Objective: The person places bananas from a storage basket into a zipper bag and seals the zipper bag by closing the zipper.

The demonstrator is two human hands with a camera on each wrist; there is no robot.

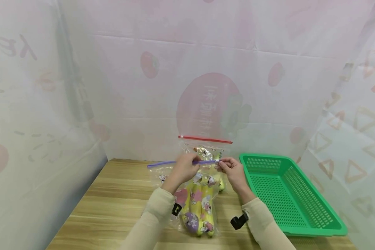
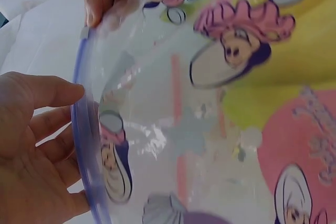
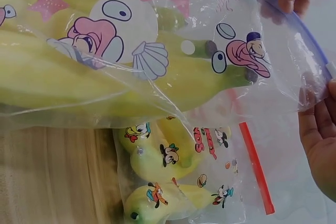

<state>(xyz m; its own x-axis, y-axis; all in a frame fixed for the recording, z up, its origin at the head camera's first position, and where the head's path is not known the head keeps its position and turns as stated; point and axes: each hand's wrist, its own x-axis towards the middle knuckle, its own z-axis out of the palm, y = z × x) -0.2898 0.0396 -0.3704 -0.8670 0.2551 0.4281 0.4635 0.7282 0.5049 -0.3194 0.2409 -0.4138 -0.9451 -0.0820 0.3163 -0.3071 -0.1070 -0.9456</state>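
A clear zip bag [image 1: 192, 201] with a purple slider strip [image 2: 83, 114] and cartoon prints holds yellow bananas [image 3: 58, 77]. My left hand [image 1: 185, 168] pinches the strip near its middle, thumb on one side and fingers behind. At the strip's right end, my right hand [image 1: 234, 171] pinches the strip by the pale slider [image 2: 85, 33]. The strip looks pressed together near the hands, though whether it is sealed along its length I cannot tell. Behind lies a second zip bag [image 3: 210, 198] with a red strip [image 1: 205, 139], also containing bananas [image 3: 152, 158].
A green plastic basket [image 1: 315, 230] with slotted walls stands on the right of the wooden table [image 1: 109, 194]. White printed sheeting [image 1: 128, 90] hangs behind the table and along both sides.
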